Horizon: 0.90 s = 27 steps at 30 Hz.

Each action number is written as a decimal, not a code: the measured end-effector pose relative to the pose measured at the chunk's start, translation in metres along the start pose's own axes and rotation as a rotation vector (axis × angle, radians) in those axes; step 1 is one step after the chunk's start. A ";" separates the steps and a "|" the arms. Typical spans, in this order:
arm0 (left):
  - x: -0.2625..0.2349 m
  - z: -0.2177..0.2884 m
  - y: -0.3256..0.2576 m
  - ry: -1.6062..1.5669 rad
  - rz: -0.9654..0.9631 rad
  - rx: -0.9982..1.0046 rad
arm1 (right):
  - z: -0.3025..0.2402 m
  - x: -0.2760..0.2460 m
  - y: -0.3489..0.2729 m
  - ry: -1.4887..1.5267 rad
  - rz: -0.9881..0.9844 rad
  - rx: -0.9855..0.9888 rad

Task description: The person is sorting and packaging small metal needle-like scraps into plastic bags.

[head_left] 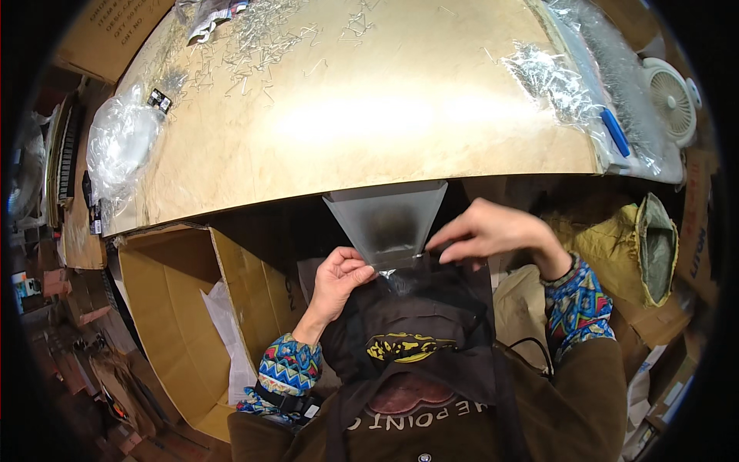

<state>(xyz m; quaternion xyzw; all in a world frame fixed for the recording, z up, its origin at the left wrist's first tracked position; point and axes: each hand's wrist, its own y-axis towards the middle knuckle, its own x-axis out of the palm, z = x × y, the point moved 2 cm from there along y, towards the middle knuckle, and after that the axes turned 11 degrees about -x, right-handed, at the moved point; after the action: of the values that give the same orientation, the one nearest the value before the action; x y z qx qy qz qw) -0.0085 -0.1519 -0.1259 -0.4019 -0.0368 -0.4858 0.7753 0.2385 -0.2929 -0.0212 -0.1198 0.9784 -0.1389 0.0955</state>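
A grey, semi-clear panel [392, 219] with a raised rim leans against the front edge of the table, its near end over my lap. My left hand [339, 281] is closed on the panel's near left corner, thumb on top. Close to the near right corner is my right hand [489, 235], its fingers stretched out and apart, pointing at the corner. A small shiny bit shows at that corner, too small to name. Clear plastic film sticks out below the panel's near edge.
Many bent metal wire hooks [269, 38] lie scattered across the table [308, 162]. A clear plastic bag [123, 135] is at its left, a blue marker [615, 132] and small fan [670, 100] at its right. An open cardboard box [173, 308] and yellow sack [608, 246] flank me.
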 end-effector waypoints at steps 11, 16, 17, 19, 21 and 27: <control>0.002 0.008 0.001 -0.193 -0.055 -0.156 | -0.073 -0.041 0.177 -1.021 0.461 -0.694; 0.003 0.000 -0.005 -0.274 0.009 -0.141 | -0.079 -0.107 0.288 -1.495 0.505 -0.470; 0.002 -0.001 -0.004 -0.280 0.003 -0.136 | -0.082 -0.116 0.287 -1.395 0.549 -0.431; -0.003 -0.005 0.001 -0.315 0.001 -0.147 | -0.072 -0.123 0.269 -1.356 0.530 -0.357; -0.004 -0.003 0.004 -0.323 -0.029 -0.138 | -0.063 -0.120 0.236 -1.385 0.546 -0.365; -0.008 -0.001 0.006 -0.357 -0.049 -0.115 | -0.048 -0.133 0.154 -1.069 0.692 -0.487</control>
<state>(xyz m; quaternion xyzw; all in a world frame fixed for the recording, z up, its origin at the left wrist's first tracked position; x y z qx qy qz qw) -0.0086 -0.1453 -0.1340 -0.5244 -0.1556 -0.4268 0.7202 0.3224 -0.1023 -0.0006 0.1299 0.7822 0.2019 0.5750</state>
